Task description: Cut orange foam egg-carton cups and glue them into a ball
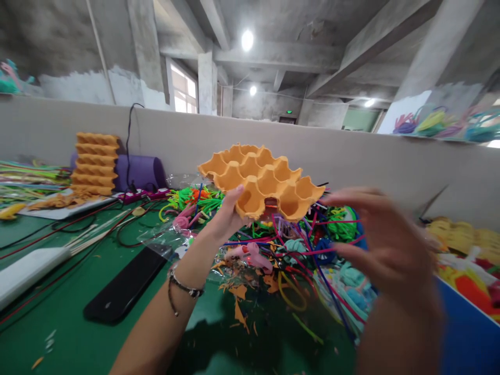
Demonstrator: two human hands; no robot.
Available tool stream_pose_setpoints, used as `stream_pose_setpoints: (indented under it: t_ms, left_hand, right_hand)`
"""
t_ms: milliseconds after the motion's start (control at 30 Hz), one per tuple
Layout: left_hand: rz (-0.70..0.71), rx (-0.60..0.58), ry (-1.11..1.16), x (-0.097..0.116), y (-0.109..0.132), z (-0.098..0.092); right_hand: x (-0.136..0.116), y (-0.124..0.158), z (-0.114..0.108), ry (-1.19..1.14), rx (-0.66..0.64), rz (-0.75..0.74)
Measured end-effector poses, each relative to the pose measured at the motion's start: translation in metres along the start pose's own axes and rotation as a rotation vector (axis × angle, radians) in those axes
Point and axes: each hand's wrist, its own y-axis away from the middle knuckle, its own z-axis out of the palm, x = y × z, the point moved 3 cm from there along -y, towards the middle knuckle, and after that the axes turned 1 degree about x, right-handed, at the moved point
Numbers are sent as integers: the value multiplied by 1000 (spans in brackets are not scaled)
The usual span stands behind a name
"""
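My left hand (pixel 228 216) is raised above the green table (pixel 78 333) and grips the near edge of an orange egg tray (pixel 260 179), thumb on top, holding it tilted with its cups facing me. The tray has a small gap cut in its front edge. My right hand (pixel 385 245) hovers just right of the tray, blurred, with fingers spread and nothing in them; the fingertips are close to the tray's right corner but apart from it. Below both hands lies a heap of coloured pipe cleaners (pixel 308 245) and orange paper scraps (pixel 240 294).
A stack of orange egg trays (pixel 96 164) stands at the back left beside a purple roll (pixel 138 172). A black flat slab (pixel 125 286) and red cables lie on the left. A blue bin (pixel 464 323) with bright items sits at the right. A grey partition wall runs behind.
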Motion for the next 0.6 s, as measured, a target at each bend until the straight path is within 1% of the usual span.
stream_pose_setpoints:
  t_ms: [33, 100, 133, 200, 267, 333, 467, 533, 600]
  left_hand:
    - [1, -9, 12, 1, 1, 3]
    - [24, 9, 21, 3, 2, 7]
    - [32, 28, 17, 3, 2, 7]
    - [47, 66, 5, 3, 2, 5]
    - [38, 63, -9, 1, 1, 3]
    - [28, 44, -25, -3, 0, 2]
    - [56, 58, -66, -8, -3, 3]
    - [56, 65, -87, -10, -4, 3]
    - [48, 80, -108, -11, -4, 0]
  right_hand:
    - [-2, -5, 11, 78, -24, -19]
    - [-5, -13, 34, 275, -45, -42]
    - [-5, -16, 44, 365, -29, -40]
    - [-6, -17, 57, 460, 14, -33]
    - [-8, -16, 64, 510, 32, -5]
    - [-9, -14, 66, 552, 33, 54]
    - [-7, -12, 71, 622, 65, 163]
    - [-2, -11, 76, 656, 64, 166]
    - [2, -11, 81, 686, 34, 119]
